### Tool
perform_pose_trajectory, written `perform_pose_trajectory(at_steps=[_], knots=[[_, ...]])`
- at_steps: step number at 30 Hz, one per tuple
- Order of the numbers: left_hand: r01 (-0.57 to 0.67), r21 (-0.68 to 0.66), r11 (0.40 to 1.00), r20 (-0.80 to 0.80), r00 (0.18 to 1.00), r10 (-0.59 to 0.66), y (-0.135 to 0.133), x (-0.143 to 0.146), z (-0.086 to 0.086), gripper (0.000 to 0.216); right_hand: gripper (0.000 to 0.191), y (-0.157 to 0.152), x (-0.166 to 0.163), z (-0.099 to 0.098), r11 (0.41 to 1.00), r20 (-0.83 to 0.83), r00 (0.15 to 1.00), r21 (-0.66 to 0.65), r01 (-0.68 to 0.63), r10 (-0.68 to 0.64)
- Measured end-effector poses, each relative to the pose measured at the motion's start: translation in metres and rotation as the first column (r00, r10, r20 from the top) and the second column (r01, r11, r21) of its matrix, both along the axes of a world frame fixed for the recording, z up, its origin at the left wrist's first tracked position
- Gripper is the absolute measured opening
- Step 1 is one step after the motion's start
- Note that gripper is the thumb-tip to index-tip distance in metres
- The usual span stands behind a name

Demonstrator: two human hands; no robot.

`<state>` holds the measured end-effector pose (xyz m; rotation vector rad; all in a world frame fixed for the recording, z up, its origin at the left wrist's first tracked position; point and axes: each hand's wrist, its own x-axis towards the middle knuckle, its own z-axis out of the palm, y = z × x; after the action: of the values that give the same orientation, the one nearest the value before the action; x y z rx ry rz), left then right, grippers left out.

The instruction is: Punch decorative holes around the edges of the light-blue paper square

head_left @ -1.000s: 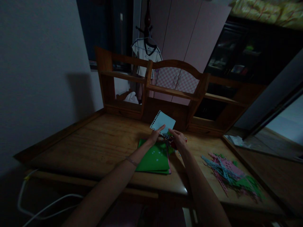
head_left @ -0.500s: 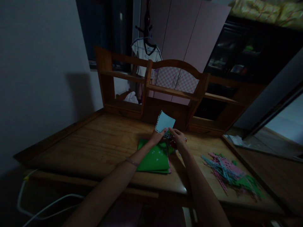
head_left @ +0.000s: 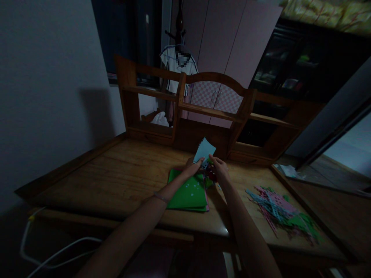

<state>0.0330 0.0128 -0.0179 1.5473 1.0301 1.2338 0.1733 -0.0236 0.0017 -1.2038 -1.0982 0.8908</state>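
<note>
Above the desk, my left hand point(head_left: 194, 167) pinches a light blue paper sheet point(head_left: 206, 148) by its lower part, thumb on the near face. The sheet stands tilted up, with a row of small notches along its left edge. Close by on the right, my right hand point(head_left: 219, 166) has its fingers closed at the sheet's lower right edge, around a small green object point(head_left: 211, 161) mostly hidden by the fingers. Beneath the hands lies a stack of green paper point(head_left: 188, 195) with a few pale blue cut-out bits on it. A dark red thing point(head_left: 213, 176) sits partly behind my right hand, its kind unclear.
A pile of pink, blue and green paper strips point(head_left: 282, 212) spreads over the right of the wooden desk point(head_left: 110, 173). A wooden shelf unit point(head_left: 211, 112) rises along the desk's back edge. White cable point(head_left: 72, 243) hangs off the front left.
The blue sheet has turned and shifted slightly right, its notched left edge now seen more edge-on. Both hands have stayed close together, with the right fingers moved slightly.
</note>
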Motion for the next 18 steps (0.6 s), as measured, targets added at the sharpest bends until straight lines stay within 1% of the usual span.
perform_pose_trajectory(at_steps=[4,10,13,18], knots=[[0.004,-0.023,1.0,0.0,1.0,-0.004,-0.0039,-0.0002,0.0059,0.038,0.048,-0.0003,-0.0015,0.0012,1.0,-0.013,1.0,-0.018,-0.001,0.0],[0.037,0.016,0.999,-0.015,0.999,-0.036,-0.0046,-0.0011,0.0046,0.04,0.043,-0.0015,-0.0041,0.0037,0.998,-0.035,0.998,0.001,-0.056,0.056],[0.026,0.047,0.999,-0.05,0.998,-0.024,-0.0042,-0.0019,0.0041,0.041,0.043,-0.0026,-0.0047,0.0059,0.999,-0.042,0.998,-0.025,-0.044,0.043],[0.024,0.027,0.999,-0.044,0.999,-0.023,-0.0073,-0.0023,0.0072,0.04,0.044,-0.006,-0.0047,0.0096,0.998,-0.024,0.998,-0.021,-0.059,0.059]])
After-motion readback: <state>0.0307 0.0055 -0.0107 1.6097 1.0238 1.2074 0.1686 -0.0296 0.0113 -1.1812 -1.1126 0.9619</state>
